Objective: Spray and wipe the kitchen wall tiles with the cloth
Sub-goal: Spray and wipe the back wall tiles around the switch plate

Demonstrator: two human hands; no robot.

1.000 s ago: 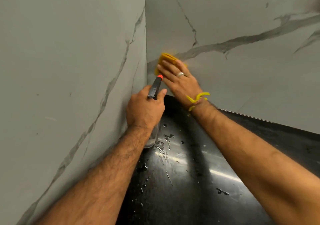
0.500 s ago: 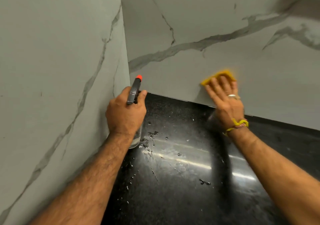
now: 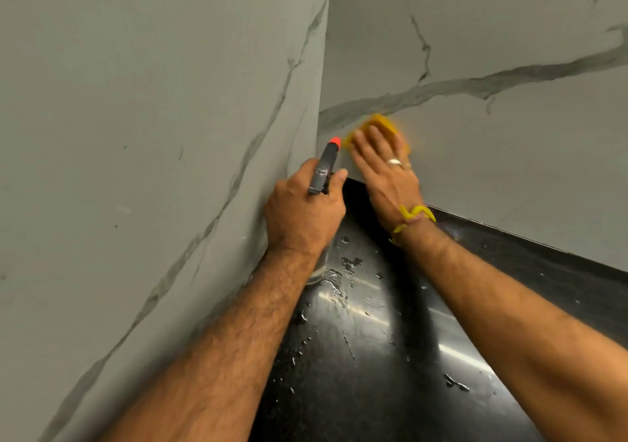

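Pressing flat, the right hand [image 3: 384, 166] spreads its fingers over the fuzzy yellow cloth [image 3: 382, 125] on the veined marble wall tiles [image 3: 509, 156] near the tabletop's [image 3: 373, 356] back corner. Just beside it, the left hand [image 3: 304, 210] grips the spray bottle [image 3: 325, 168].

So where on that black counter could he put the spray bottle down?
The black counter lies bare, though wet, between both forearms and on toward the right wall. The corner is crowded: the left hand grips the spray bottle there, beside the right hand pressing the yellow cloth.

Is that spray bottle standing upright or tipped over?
Upright. The spray bottle stands with its clear base on the black counter and its orange nozzle on top, gripped by the left hand.
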